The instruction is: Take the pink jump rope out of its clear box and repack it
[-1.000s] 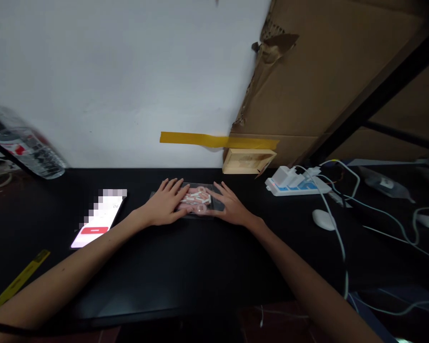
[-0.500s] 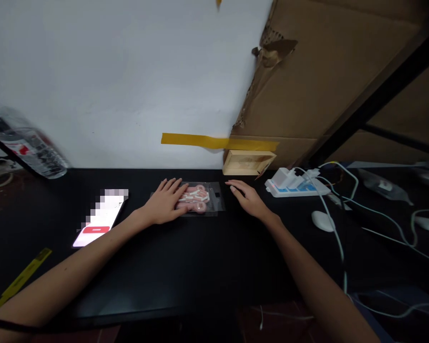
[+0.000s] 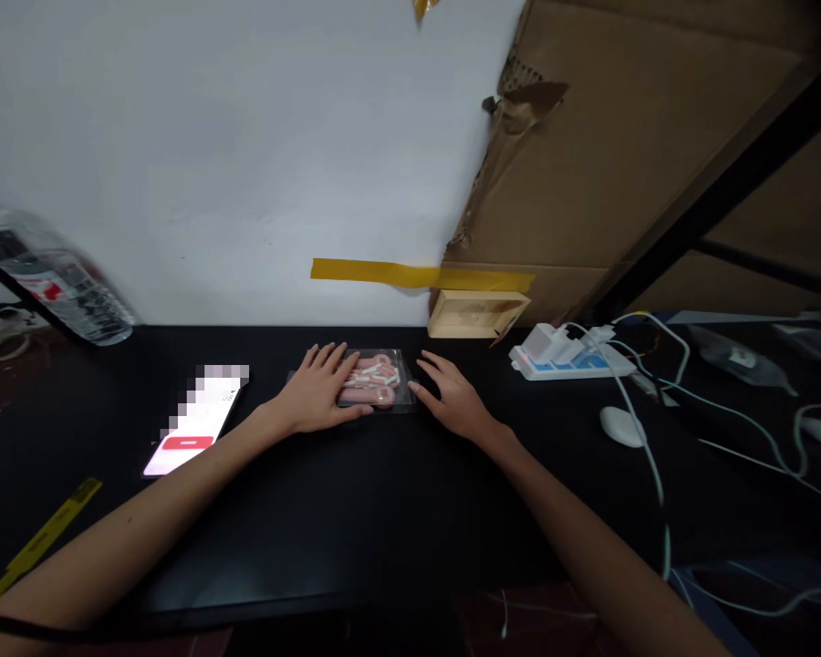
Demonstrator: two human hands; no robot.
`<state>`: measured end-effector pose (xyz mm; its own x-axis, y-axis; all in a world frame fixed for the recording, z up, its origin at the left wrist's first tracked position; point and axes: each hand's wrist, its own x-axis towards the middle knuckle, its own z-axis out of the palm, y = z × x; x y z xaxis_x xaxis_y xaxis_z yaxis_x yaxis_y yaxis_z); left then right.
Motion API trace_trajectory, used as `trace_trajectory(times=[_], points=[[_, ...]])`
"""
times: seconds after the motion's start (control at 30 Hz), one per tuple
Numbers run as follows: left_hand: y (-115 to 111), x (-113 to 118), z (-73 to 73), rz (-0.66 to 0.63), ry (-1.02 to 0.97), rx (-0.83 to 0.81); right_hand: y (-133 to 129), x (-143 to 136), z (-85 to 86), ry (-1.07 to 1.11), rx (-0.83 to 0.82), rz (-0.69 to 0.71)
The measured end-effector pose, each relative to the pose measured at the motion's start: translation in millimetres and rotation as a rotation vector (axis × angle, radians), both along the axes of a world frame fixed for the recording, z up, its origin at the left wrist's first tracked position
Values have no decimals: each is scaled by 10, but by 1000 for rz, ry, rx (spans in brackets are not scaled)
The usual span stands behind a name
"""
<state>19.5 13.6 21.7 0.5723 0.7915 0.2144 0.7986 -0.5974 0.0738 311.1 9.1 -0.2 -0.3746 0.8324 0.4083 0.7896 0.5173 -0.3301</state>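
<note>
A clear plastic bag (image 3: 402,394) with pink and white pieces inside lies flat on the black table (image 3: 356,511). Over the bag's left part rests my left hand (image 3: 316,388), palm down with the fingers spread, hiding that side of the bag. My right hand (image 3: 455,394) is at the bag's right edge, its fingers apart and its thumb at or just beside the plastic; whether it presses on the bag I cannot tell. Neither hand grips anything.
Left of the bag lies a phone (image 3: 195,420) with a lit screen. A plastic bottle (image 3: 68,287) leans at the far left. Behind stands a shallow wooden box (image 3: 479,313) against cardboard (image 3: 588,164). On the right are a power strip (image 3: 571,363), a white mouse (image 3: 619,426) and loose cables.
My right hand has moved left to the bag's right edge, and its fingers have spread. The bag's right end appears folded in or shorter. My left hand has stayed on the bag.
</note>
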Motion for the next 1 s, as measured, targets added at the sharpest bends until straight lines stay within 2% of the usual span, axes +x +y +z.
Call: trace_trajectory(times=[0.1, 0.3, 0.63, 0.83, 1.0], points=[[-1, 2, 10, -11, 12, 8, -12, -39, -6, -18, 17, -6], [-13, 4, 54, -50, -20, 36, -38, -78, -10, -130, -92, 177], [-15, -22, 38, -12, -107, 40, 30, 48, -46, 24, 18, 0], [-16, -25, 48, -23, -94, 40, 22, 12, 2, 177, -132, 106], [-34, -8, 83, -38, -56, 33, -48, -8, 99, 92, -268, 231]])
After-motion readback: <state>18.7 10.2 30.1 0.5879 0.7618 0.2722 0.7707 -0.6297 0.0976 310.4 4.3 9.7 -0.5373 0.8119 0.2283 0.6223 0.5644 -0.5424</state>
